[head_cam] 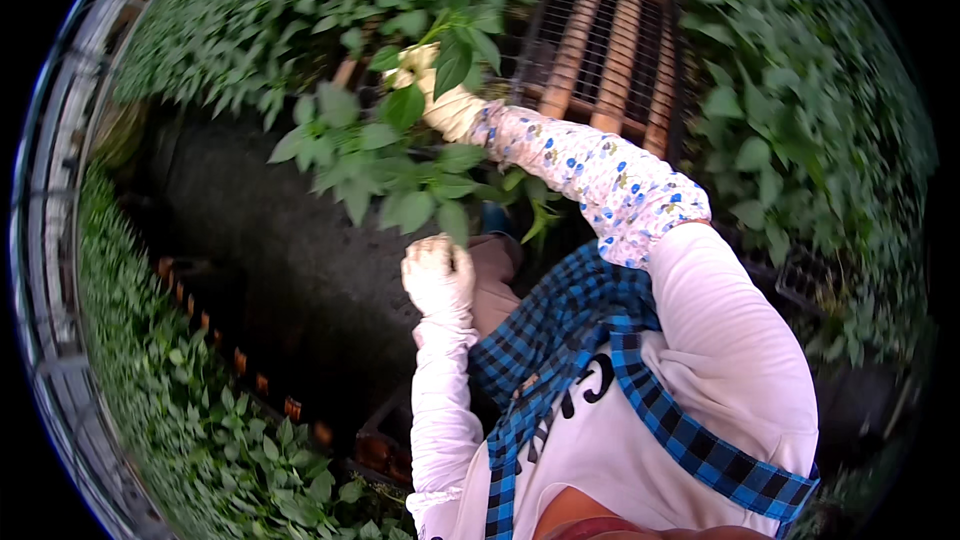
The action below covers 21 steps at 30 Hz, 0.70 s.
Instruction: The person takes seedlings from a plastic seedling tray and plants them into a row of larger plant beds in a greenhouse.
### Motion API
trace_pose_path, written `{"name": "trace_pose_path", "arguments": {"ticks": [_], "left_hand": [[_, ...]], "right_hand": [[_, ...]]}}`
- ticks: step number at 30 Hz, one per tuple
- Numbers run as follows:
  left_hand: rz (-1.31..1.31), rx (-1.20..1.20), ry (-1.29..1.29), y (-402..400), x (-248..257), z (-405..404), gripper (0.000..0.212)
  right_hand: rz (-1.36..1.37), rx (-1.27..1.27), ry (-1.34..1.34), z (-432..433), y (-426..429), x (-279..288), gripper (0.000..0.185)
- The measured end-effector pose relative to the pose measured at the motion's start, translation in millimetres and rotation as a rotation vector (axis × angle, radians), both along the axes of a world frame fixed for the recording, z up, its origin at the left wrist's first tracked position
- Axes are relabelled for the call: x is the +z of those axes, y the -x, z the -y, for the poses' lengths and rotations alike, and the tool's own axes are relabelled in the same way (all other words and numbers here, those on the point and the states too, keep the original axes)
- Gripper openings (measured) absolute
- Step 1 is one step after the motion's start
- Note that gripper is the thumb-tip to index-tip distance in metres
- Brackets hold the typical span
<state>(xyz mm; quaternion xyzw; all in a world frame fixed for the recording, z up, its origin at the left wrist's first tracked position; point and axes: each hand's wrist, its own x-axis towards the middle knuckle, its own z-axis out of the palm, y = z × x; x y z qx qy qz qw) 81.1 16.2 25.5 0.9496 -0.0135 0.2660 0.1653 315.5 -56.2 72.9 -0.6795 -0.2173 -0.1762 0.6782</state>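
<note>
My right hand (435,86), in a pale yellow glove with a floral sleeve cover, is stretched out among the plants and closed around a green leafy plant stem (433,31). Leaves partly cover its fingers. A cluster of broad green leaves (382,165) spreads below that hand, towards my left hand. My left hand (439,274), in a cream glove, is held lower, near my knee, with its fingers curled. The tips of the leaf cluster come close to its knuckles. Whether anything lies inside its fingers is hidden.
Dense leafy plants stand on the left (150,300), at the top and on the right (780,120). A rack of wooden slats and wire mesh (585,45) lies beyond my right forearm. Dark ground (277,195) runs between the rows. A metal frame (45,187) curves along the left rim.
</note>
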Motion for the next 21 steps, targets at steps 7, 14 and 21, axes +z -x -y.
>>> {"name": "trace_pose_path", "arguments": {"ticks": [7, 14, 21], "left_hand": [[-0.015, -0.087, 0.082, 4, -5, 14, 0.017], [-0.022, -0.156, 0.061, -2, -3, 20, 0.014], [-0.063, -0.128, 0.035, -4, -8, 18, 0.02]], "right_hand": [[-0.041, -0.035, -0.145, 165, 134, -8, 0.011], [-0.258, 0.023, -0.265, 303, 254, -17, 0.028], [-0.42, -0.351, -0.096, 397, 274, -49, 0.016]]}}
